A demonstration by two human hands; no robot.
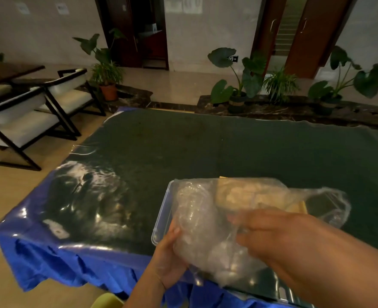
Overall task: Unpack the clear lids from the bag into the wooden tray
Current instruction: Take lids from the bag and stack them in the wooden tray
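Clear bag (208,221) full of clear lids (190,210), held above tabletop (228,147). Left hand (169,261) fingers clamped on bag bottom. Right hand (270,236) fingers pinch bag. Wooden tray (299,206) behind bag, mostly hidden.

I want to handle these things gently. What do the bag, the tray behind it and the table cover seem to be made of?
The bag looks like thin clear plastic film: crinkled, glossy, see-through. The tray, seen partly through it, appears to be pale wood, matte. The table cover seems to be shiny blue plastic sheet, with bright glare and draped folds at the edge.
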